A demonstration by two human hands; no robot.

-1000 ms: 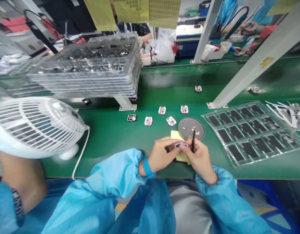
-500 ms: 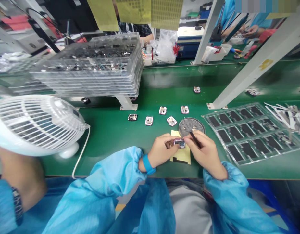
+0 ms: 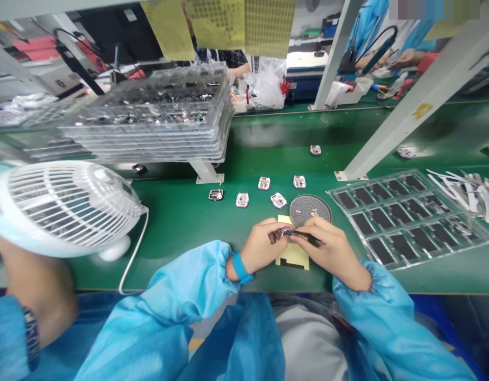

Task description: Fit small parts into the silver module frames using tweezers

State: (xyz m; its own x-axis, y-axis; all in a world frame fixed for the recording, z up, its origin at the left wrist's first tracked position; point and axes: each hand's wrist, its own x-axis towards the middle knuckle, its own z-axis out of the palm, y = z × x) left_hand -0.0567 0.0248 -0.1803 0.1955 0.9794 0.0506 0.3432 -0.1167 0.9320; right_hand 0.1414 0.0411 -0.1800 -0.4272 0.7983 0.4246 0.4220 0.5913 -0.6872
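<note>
My left hand is closed around a small watch case with a purplish rim, tilted so that its inside is mostly hidden. In my right hand is a pair of dark tweezers, its tip at the case's edge. Under both hands lies a yellow paper with a black strip near its bottom. Just beyond them sits a round grey perforated tray with a few tiny parts on it. Several similar open watch cases lie on the green bench past my left hand.
A white fan stands at the left, its cord running to the bench edge. Stacked clear trays rest on a raised shelf. To the right are a clear tray of black parts, white strips and a slanted post. Another person's arm is at lower left.
The watch case has been tipped, so its inside no longer faces me. My right hand has turned the tweezers from steep to nearly level, with the tip now at the case.
</note>
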